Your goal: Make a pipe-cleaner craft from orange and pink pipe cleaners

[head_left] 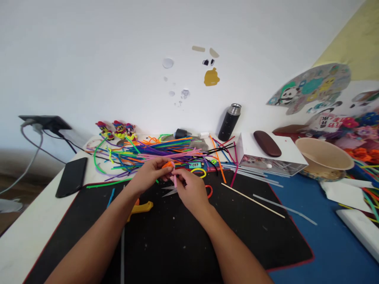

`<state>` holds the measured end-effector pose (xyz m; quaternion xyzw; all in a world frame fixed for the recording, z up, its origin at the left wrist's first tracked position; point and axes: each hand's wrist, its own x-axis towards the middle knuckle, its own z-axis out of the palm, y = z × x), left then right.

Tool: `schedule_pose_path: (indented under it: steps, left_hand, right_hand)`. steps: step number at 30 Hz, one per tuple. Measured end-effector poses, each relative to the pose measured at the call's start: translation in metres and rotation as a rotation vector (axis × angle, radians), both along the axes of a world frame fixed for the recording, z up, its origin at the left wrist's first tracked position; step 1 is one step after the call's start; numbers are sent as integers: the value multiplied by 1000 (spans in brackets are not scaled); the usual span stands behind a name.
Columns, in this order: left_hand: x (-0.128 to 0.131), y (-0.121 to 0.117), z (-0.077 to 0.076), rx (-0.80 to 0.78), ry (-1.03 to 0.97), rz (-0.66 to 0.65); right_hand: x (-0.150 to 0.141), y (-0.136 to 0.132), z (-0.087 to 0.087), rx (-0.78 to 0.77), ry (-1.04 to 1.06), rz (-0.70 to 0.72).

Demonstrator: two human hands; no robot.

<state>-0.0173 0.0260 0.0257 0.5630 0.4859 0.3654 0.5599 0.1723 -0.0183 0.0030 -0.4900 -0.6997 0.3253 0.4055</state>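
Over the black mat, my left hand pinches a small orange piece that looks like bent pipe cleaner. Close against it, my right hand is closed on a pink pipe cleaner, whose short end points down. The two pieces meet between my fingers; whether they are joined is hidden. Scissors lie under my right hand, with a yellow and a red handle loop showing. A yellow-handled tool rests beside my left forearm, partly covered by it.
Behind my hands spreads a pile of coloured pipe cleaners. A black thermos, a white box and a bowl stand at the back right. On the mat lies a wooden stick. A phone is at left.
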Motion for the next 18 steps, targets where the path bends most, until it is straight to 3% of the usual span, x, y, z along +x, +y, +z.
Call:
schedule_pose_path:
  steps: [18]
  left_hand:
    - [-1,-1,-13,161,230,-26]
  right_hand:
    - [4,7,-8,45,-86,76]
